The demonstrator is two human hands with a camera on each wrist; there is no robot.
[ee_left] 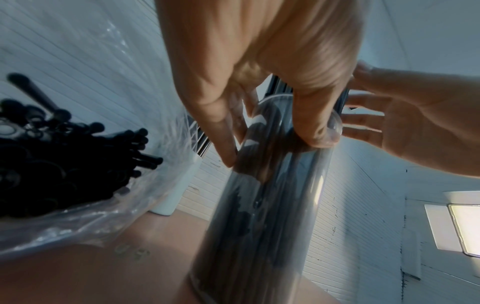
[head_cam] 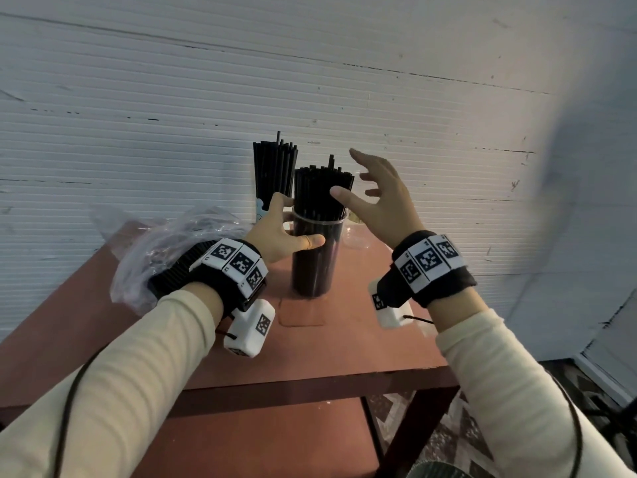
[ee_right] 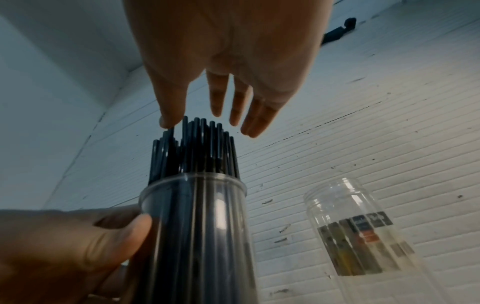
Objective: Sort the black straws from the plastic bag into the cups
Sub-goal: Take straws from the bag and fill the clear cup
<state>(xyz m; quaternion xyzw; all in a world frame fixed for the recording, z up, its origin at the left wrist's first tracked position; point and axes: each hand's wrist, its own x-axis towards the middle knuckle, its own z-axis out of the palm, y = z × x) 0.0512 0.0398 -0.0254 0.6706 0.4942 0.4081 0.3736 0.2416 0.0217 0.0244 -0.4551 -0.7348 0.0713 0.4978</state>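
A tall clear cup [head_cam: 315,257] [ee_left: 262,216] [ee_right: 200,236] packed with black straws [head_cam: 322,191] [ee_right: 197,148] stands upright on the red-brown table [head_cam: 241,360]. My left hand [head_cam: 281,232] [ee_left: 259,92] [ee_right: 78,242] grips the cup near its rim, thumb in front, fingers behind. My right hand [head_cam: 375,194] [ee_right: 221,82] [ee_left: 405,127] hovers open beside and just above the straw tops, fingers spread, holding nothing. A second cup [head_cam: 267,208] behind also holds black straws [head_cam: 275,167]. The clear plastic bag [head_cam: 165,243] [ee_left: 85,185] at the left holds more straws [ee_left: 52,160].
An empty clear jar [ee_right: 363,232] [head_cam: 356,232] with a label stands to the right of the held cup, near the white ribbed wall [head_cam: 310,81]. The table's front edge [head_cam: 310,381] lies close below my wrists, with patterned floor [head_cam: 431,443] beyond its right leg.
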